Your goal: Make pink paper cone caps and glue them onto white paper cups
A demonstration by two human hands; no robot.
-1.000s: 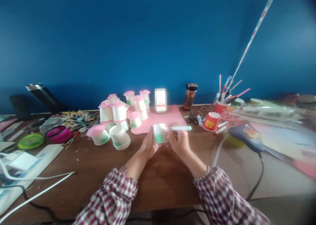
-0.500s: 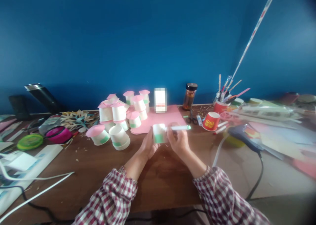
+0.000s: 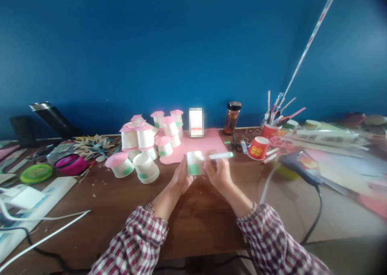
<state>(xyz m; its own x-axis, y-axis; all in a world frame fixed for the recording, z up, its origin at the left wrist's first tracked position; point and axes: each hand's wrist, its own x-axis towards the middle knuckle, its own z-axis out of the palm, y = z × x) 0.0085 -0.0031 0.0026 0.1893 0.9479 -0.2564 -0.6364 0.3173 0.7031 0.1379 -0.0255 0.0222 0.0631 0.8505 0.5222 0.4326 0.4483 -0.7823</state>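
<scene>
A white paper cup [image 3: 194,159] with a green patch low on its side is held over the table by my left hand [image 3: 181,178], whose fingers close round its left side. Between the fingers of my right hand [image 3: 219,172] lies a white marker [image 3: 221,156] with a pale green end, its other end pointing at the cup's right side. To the left stand several paper cups with pink paper tops [image 3: 145,137]. Closest to me among them is a plain white cup [image 3: 145,166] with a green patch, nested in or resting on another cup.
Pink paper sheets [image 3: 211,140] lie behind my hands. A brown jar [image 3: 232,118], a red cup [image 3: 259,148] and a pen holder cup [image 3: 270,131] stand to the right, near a hot glue gun [image 3: 299,167]. A power strip [image 3: 57,192] with cables lies at the left.
The marker has tilted slightly, its pale green end a little lower and nearer. The cup and both hands stay almost in place.
</scene>
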